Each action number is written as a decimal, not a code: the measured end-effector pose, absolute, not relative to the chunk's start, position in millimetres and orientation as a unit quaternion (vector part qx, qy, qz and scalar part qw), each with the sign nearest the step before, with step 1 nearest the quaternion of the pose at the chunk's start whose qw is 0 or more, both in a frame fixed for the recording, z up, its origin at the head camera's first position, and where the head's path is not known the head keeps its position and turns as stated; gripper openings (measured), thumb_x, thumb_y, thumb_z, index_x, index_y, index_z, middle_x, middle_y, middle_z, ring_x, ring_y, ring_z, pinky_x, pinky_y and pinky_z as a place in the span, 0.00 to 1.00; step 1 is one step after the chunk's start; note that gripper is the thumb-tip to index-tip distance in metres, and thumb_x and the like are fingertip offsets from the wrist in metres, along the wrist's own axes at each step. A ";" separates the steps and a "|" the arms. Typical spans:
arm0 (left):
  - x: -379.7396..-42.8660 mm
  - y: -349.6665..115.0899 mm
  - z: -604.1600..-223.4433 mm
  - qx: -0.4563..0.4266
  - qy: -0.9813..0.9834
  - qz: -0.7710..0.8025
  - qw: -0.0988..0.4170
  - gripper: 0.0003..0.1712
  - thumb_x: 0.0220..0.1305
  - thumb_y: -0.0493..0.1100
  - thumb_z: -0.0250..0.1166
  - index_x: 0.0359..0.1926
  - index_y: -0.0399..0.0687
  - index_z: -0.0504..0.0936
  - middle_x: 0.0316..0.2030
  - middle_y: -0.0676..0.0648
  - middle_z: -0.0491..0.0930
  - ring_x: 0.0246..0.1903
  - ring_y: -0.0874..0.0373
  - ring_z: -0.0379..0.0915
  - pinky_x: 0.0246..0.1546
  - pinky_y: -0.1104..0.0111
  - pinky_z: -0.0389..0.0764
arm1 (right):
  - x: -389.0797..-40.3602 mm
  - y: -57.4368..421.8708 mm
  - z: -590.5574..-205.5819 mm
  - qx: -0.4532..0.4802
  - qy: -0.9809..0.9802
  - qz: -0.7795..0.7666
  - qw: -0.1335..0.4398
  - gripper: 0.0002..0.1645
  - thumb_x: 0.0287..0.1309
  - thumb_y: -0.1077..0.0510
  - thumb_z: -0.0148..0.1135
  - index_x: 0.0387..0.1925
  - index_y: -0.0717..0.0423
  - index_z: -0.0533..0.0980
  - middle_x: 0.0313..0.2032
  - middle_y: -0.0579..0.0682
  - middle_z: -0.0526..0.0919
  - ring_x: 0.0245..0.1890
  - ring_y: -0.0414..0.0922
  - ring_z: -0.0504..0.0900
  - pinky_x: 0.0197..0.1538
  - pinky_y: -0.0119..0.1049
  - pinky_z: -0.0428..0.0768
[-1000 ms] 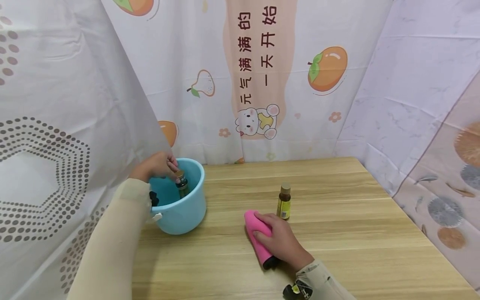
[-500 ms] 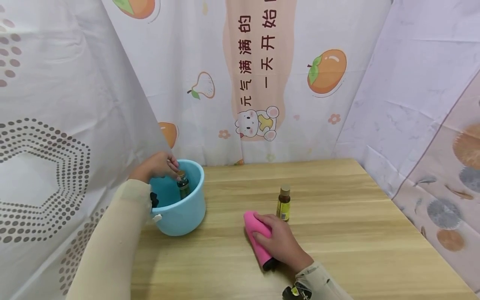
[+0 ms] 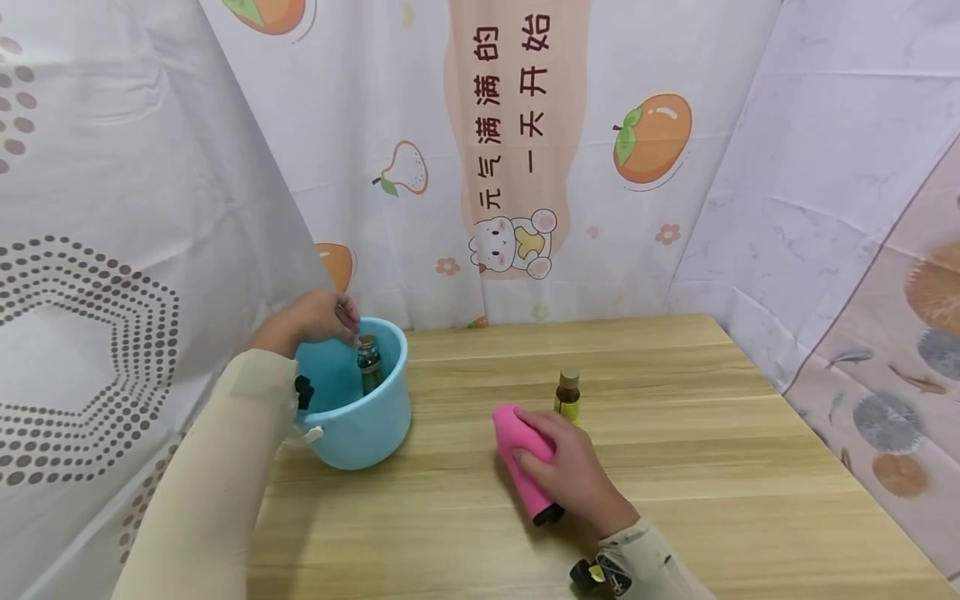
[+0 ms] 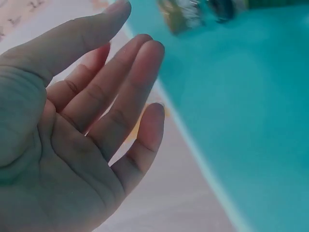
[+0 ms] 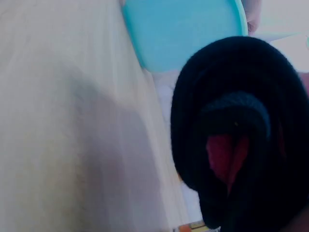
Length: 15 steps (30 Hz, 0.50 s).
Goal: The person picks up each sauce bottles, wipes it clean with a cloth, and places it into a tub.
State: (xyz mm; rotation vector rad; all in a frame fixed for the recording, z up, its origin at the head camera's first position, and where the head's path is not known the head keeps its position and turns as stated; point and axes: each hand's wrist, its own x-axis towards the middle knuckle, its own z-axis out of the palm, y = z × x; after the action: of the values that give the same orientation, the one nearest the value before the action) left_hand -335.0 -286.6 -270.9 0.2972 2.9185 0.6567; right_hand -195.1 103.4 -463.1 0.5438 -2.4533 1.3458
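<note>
Head: bottle [image 3: 370, 371] in bucket [image 3: 369, 435], left hand [image 3: 322, 317] just beside it; right hand [image 3: 567, 468] clamped round roll [image 3: 517, 433]. Left wrist: left hand's grip apart; release step, I judge. Right wrist: roll's end; next calls for lifting left hand clear

A small curtained-off nook, though whether it sits in a home or a workplace cannot be told. The back curtain [image 3: 360, 75] carries cartoon fruit [image 3: 652, 138], a white cartoon animal [image 3: 497, 242] and Chinese lettering [image 3: 487, 88]; the left curtain [image 3: 202, 192] shows dotted hexagons [image 3: 142, 333]; a pale marbled curtain [image 3: 810, 175] hangs at the right, around a wood-grain worktop [image 3: 427, 525].
</note>
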 end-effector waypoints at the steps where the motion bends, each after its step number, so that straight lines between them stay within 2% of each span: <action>1: -333.3 -282.5 -267.5 0.103 0.969 0.217 0.065 0.18 0.59 0.40 0.78 0.47 0.40 0.82 0.45 0.39 0.86 0.46 0.44 0.81 0.55 0.45 0.84 | -195.6 104.9 -462.2 0.199 -0.845 0.472 0.156 0.34 0.58 0.56 0.76 0.66 0.41 0.79 0.56 0.42 0.84 0.43 0.40 0.82 0.40 0.31 0.84; 9: -316.6 -229.5 -240.0 0.158 0.965 0.205 0.039 0.18 0.59 0.47 0.78 0.47 0.46 0.84 0.46 0.43 0.86 0.47 0.46 0.81 0.51 0.53 0.87 | -200.2 120.4 -458.5 0.276 -0.760 0.534 0.248 0.34 0.57 0.64 0.76 0.65 0.48 0.79 0.58 0.48 0.83 0.45 0.42 0.83 0.40 0.33 0.87; 15: -301.8 -184.4 -236.5 0.205 0.956 0.207 0.028 0.17 0.59 0.49 0.79 0.44 0.49 0.84 0.43 0.48 0.86 0.46 0.51 0.85 0.51 0.55 0.87 | -202.5 130.7 -455.6 0.318 -0.702 0.541 0.337 0.36 0.46 0.72 0.76 0.61 0.61 0.80 0.57 0.57 0.84 0.49 0.42 0.83 0.46 0.28 0.83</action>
State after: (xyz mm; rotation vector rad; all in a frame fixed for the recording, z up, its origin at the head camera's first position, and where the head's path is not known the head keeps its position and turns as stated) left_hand -301.8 -184.4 -236.5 0.6316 2.9515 0.6387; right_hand -202.5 130.7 -455.6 0.8287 -1.8306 1.4097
